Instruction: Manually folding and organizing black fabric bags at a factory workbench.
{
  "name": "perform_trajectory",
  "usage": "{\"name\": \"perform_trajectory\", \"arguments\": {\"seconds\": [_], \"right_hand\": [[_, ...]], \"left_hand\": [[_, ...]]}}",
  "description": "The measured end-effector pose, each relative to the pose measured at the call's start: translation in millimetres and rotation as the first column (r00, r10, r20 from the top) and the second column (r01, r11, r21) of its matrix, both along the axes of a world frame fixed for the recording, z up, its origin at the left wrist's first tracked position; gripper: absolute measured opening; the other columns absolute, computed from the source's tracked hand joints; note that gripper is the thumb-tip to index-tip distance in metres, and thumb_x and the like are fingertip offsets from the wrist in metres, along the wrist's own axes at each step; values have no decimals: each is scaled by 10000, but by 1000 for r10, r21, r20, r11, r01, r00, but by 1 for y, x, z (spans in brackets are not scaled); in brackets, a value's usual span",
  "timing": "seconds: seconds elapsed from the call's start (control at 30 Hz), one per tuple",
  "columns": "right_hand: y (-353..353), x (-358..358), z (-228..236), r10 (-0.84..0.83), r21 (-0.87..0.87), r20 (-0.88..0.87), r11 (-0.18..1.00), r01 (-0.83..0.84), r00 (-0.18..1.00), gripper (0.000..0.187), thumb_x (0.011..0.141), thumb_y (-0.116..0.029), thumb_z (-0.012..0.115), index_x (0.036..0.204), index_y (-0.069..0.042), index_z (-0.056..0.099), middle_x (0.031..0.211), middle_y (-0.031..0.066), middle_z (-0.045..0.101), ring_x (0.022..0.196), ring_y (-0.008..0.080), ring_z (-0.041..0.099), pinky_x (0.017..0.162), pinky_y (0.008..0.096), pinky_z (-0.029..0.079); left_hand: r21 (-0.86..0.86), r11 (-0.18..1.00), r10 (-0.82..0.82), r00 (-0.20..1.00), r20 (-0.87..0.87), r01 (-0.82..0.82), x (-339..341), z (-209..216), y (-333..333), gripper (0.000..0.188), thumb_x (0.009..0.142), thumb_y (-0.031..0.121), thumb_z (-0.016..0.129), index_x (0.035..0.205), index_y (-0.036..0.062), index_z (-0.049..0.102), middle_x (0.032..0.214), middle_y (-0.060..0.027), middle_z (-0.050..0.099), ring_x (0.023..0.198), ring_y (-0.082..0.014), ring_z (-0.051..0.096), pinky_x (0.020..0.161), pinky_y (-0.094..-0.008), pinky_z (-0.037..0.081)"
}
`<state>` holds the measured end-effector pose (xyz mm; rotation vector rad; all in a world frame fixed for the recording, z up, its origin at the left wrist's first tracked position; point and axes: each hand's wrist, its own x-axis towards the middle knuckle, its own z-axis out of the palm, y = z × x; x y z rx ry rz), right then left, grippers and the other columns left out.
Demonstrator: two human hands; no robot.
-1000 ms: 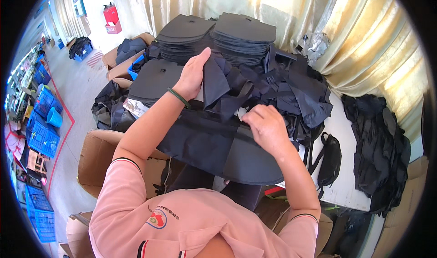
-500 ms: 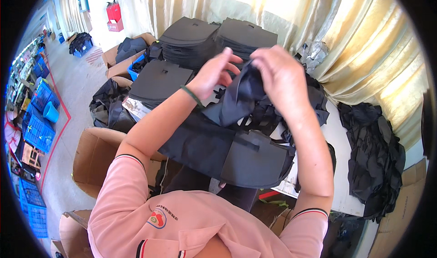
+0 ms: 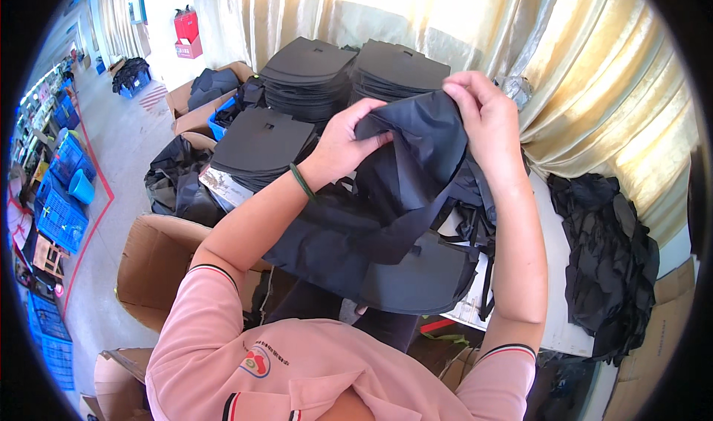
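Between my hands a black fabric piece [image 3: 423,142] is raised and stretched above the table. My left hand [image 3: 349,137] pinches its left edge, thumb on the near side; my right hand [image 3: 486,116] pinches its upper right corner. The cloth hangs down in folds toward more black fabric [image 3: 319,235] near me. Partly under that cloth, a dark grey curved-edge panel [image 3: 416,280] lies at the table's front edge. Stacks of similar panels stand behind my hands: one at the back left [image 3: 308,72], one at the back right [image 3: 401,64], one nearer on the left [image 3: 260,142].
A heap of black fabric [image 3: 609,265] hangs over the table's [image 3: 553,272] right side. Left of me stand open cardboard boxes [image 3: 152,272], one holding black cloth [image 3: 182,176]. Pale curtains [image 3: 594,72] hang behind the table. Blue crates [image 3: 63,213] line the floor farther left.
My left hand, open and apart from the cloth before, now grips its edge. My right hand has moved right, and the fabric is spread wider between both hands.
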<state>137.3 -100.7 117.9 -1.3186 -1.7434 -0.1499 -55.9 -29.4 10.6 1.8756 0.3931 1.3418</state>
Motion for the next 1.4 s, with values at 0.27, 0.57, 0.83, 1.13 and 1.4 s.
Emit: {"name": "perform_trajectory", "arguments": {"seconds": [0.27,0.57,0.83,1.13,1.4], "right_hand": [[-61,-59,-16,-115,290,493,956,-39,862,474,743,-243,781,1161,-102,606,963,82,614,906,272,587,799,383,444],[-84,-8,-23,204,-128,216,975,-179,955,220,779,53,650,976,-41,623,845,148,588,772,367,616,682,402,503],[-156,24,-36,499,-568,22,719,-400,866,253,786,47,691,1026,-12,636,801,146,611,733,344,627,627,369,491],[-175,24,-11,289,-543,-65,792,-277,955,189,821,-41,738,1001,-14,687,804,92,699,690,156,687,641,233,505],[-185,17,3,228,-402,19,893,-202,973,152,841,-91,732,942,15,691,746,82,686,622,131,639,597,218,472]], "left_hand": [[243,949,211,977,-20,-200,4,19,-7,462,754,-24,647,1201,48,556,1031,-166,668,974,-327,676,846,-360,523],[140,974,195,976,-94,-181,-21,8,4,416,745,-72,656,1134,54,577,888,-73,643,753,-148,613,691,-270,498],[267,911,406,790,-459,-313,-86,-48,13,168,755,-44,680,902,28,643,836,-58,624,736,-173,594,677,-290,484],[-111,957,-263,646,-717,267,-68,-76,-9,442,777,8,741,1184,68,580,859,-54,701,841,-185,673,774,-341,514],[-583,707,-707,403,-581,400,-10,-84,-51,836,816,97,769,1512,183,314,1492,-98,396,951,-189,599,781,-319,530]]}}
